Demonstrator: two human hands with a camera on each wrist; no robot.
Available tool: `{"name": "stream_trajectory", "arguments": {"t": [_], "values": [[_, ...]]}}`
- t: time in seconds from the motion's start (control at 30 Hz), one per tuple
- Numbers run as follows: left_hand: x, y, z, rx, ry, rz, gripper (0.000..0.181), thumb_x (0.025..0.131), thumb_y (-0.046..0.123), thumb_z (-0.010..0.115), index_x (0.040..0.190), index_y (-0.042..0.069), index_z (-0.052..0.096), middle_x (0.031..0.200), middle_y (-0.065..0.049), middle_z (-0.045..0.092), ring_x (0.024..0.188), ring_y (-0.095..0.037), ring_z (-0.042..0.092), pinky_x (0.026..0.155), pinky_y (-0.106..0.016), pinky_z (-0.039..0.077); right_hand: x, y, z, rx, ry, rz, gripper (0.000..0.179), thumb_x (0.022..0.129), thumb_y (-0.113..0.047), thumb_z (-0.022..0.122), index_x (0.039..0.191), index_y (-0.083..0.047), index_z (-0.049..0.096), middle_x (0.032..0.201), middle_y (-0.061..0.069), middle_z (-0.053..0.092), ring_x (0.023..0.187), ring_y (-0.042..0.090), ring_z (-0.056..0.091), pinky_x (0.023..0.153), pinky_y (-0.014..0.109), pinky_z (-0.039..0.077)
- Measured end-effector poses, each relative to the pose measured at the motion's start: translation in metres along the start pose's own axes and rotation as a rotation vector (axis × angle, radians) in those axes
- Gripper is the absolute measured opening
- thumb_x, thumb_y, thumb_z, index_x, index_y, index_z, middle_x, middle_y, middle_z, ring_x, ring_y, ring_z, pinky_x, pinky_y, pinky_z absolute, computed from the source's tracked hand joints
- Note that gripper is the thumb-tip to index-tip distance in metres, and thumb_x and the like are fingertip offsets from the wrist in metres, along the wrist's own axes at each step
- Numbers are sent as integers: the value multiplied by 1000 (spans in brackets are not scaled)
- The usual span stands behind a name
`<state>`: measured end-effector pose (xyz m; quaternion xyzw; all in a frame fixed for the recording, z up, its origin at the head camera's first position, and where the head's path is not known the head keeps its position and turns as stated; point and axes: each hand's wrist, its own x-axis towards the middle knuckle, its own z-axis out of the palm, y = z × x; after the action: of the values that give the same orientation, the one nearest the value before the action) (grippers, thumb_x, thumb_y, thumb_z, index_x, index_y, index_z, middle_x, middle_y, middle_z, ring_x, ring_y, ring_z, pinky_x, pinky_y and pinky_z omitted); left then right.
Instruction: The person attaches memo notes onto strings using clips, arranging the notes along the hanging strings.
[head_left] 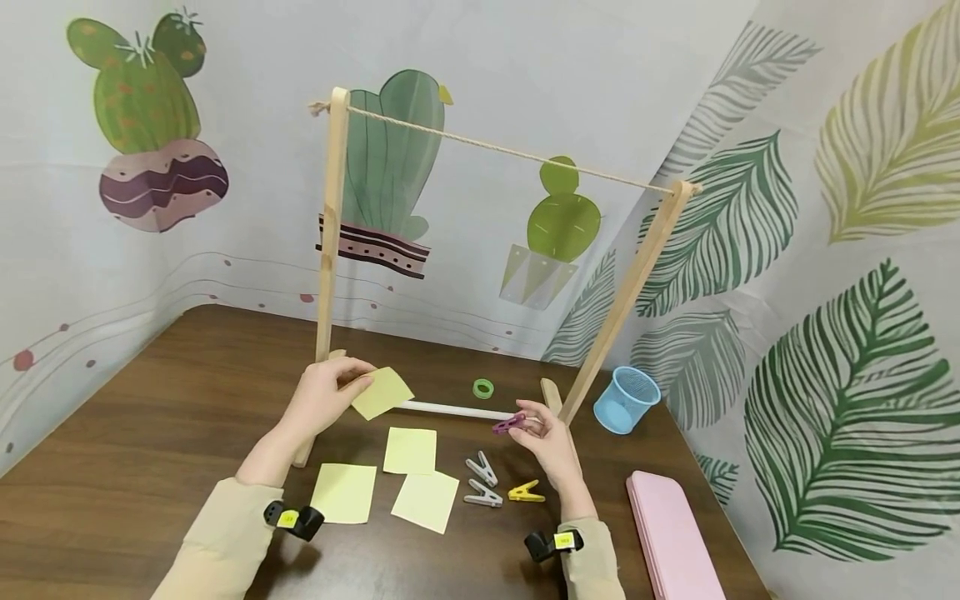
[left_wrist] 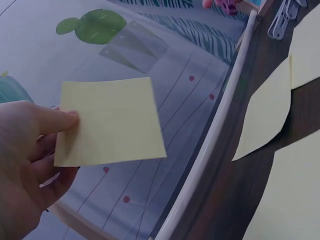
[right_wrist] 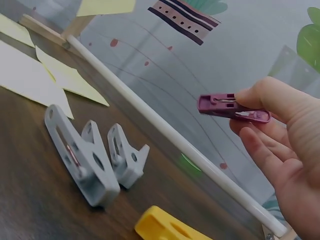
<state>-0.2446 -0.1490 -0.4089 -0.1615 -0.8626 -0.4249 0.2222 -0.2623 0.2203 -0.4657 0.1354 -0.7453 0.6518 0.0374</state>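
Observation:
My left hand (head_left: 330,392) pinches a yellow sticky note (head_left: 382,392) by its edge, thumb in front, as the left wrist view shows; the sheet (left_wrist: 112,122) is held up off the table. My right hand (head_left: 551,442) holds a purple clothespin (head_left: 509,423) between thumb and fingers, above the white rod; in the right wrist view the clothespin (right_wrist: 225,106) points left. Three more sticky notes (head_left: 410,451) lie below the left hand. Two grey clothespins (head_left: 483,493) and a yellow clothespin (head_left: 527,492) lie on the table near the right hand.
A wooden frame (head_left: 327,250) stands on the brown table (head_left: 187,400), with a rope (head_left: 510,152) strung across its top and a white rod (head_left: 457,410) low down. Behind the rod lies a green tape roll (head_left: 483,388). To the right are a blue mesh cup (head_left: 626,400) and a pink case (head_left: 675,533).

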Motion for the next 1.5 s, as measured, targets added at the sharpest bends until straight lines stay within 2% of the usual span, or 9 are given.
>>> {"name": "stream_trajectory", "arguments": {"t": [0.17,0.3,0.43,0.63,0.77,0.93,1.07,1.3,1.5], "values": [[3,4,1,-60,73,-21,13,90,10,70,101,4,74,91,-9,74,74,-15,66,65,-22,51,-2,-12,7,57,45,29,48,84,13,66,128,13,49,113,32,59,88,4,64,79,16,53],[6,7,-2,-118,101,-74,17,91,13,69,103,0,73,93,-15,75,72,-10,65,63,-18,49,0,-10,9,69,94,38,43,82,11,69,122,8,54,106,15,68,87,4,65,79,18,54],[12,11,-6,-159,116,-127,21,91,15,70,104,-1,73,95,-17,75,73,4,61,64,-14,48,5,-16,11,104,129,31,37,81,13,69,114,13,54,94,-4,71,83,3,67,76,17,55],[20,22,-20,-191,150,-141,24,91,18,70,105,-2,72,101,-20,74,78,13,59,69,-8,48,17,-40,14,101,127,-58,40,79,14,70,114,20,52,87,-13,70,80,0,66,77,16,54],[28,30,-31,-191,172,-117,25,91,17,70,105,-2,72,100,-21,74,77,16,58,69,-6,47,29,-63,17,100,64,-134,42,79,13,70,116,21,52,90,-12,71,82,2,67,79,18,55],[41,39,-48,-146,206,-53,25,90,17,71,105,-3,73,97,-21,74,72,21,56,67,-5,46,49,-97,25,48,-14,-179,43,81,9,70,121,17,55,91,-11,72,85,3,68,80,20,56],[53,48,-64,-122,239,-19,25,90,17,71,105,-3,73,95,-20,74,70,22,55,65,-4,44,66,-125,33,-14,-55,-211,43,82,6,72,122,12,59,94,-3,73,86,4,67,80,20,55],[75,71,-87,-168,305,13,25,88,17,74,102,-3,74,96,-24,73,70,20,58,65,-5,46,92,-181,48,-106,-108,-283,45,82,3,73,124,8,59,102,9,73,87,4,68,81,23,56],[91,89,-96,-215,340,32,26,87,17,75,103,-4,74,99,-24,72,71,19,60,66,-6,47,109,-228,60,-172,-123,-368,41,84,0,73,123,5,61,109,22,69,88,4,68,84,29,57]]}}
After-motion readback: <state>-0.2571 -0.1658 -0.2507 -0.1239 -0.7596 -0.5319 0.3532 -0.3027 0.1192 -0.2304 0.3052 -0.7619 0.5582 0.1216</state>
